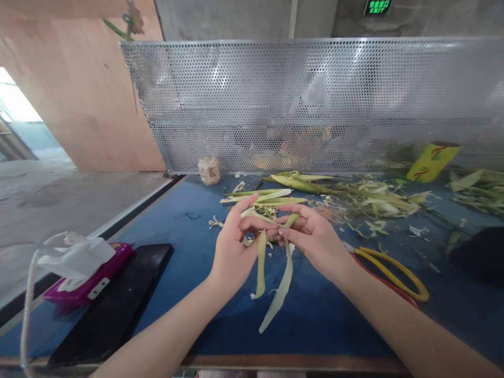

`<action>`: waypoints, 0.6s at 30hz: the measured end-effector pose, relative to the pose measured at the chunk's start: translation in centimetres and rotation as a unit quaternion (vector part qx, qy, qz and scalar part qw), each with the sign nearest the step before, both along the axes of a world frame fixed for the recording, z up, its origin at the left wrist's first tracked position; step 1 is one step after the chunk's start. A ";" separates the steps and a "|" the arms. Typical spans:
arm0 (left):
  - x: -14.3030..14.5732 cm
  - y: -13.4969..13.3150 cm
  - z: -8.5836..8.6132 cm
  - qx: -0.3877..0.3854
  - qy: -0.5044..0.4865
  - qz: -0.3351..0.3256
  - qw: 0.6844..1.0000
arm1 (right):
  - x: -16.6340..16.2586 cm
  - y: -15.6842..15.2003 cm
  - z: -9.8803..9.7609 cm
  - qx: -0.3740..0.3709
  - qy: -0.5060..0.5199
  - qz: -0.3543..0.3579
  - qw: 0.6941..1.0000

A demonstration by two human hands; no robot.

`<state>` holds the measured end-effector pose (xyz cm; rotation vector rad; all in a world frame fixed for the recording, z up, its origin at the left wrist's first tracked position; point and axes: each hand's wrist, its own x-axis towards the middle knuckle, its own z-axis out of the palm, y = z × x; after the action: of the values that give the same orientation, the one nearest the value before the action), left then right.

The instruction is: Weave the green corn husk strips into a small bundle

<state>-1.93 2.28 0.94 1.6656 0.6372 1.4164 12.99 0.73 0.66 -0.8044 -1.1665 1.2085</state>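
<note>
My left hand [234, 239] and my right hand [321, 239] meet above the middle of the blue table, their fingertips pinched together. Between them are pale green leaf strips. One short strip [261, 268] hangs below my left fingers. A longer, whiter strip [281, 296] dangles from my right fingertips, its lower end just above the tabletop. The exact crossing of the strips is partly hidden by my fingers. Just behind my hands lies a small heap of green and white plant scraps [268, 211]. Scissors [397, 270] with yellow and red handles rest beside my right forearm, which partly covers them.
Long green leaves [299, 184] and shredded strips [388, 202] spread across the back. A yellow can-like container [433, 161] and a wrapped roll [209, 171] stand near the perforated metal screen [255, 94]. At left lie a black phone-like slab [118, 299] and a magenta power strip [88, 281] with a white charger [79, 257].
</note>
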 end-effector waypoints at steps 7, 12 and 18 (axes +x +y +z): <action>0.1 -0.1 0.1 0.007 -0.012 0.022 1.000 | 0.1 0.0 0.5 -0.035 0.051 -0.005 0.998; 0.2 -0.3 0.3 0.017 -0.044 -0.003 0.999 | -0.1 -0.2 1.4 -0.070 0.087 -0.024 0.994; -0.1 -0.1 0.7 -0.005 -0.061 0.000 0.998 | 0.3 -0.2 1.5 -0.059 0.110 -0.003 0.992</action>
<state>-2.07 2.22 1.61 1.5588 0.5745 1.5007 13.31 0.50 2.18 -0.7414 -0.9194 1.3352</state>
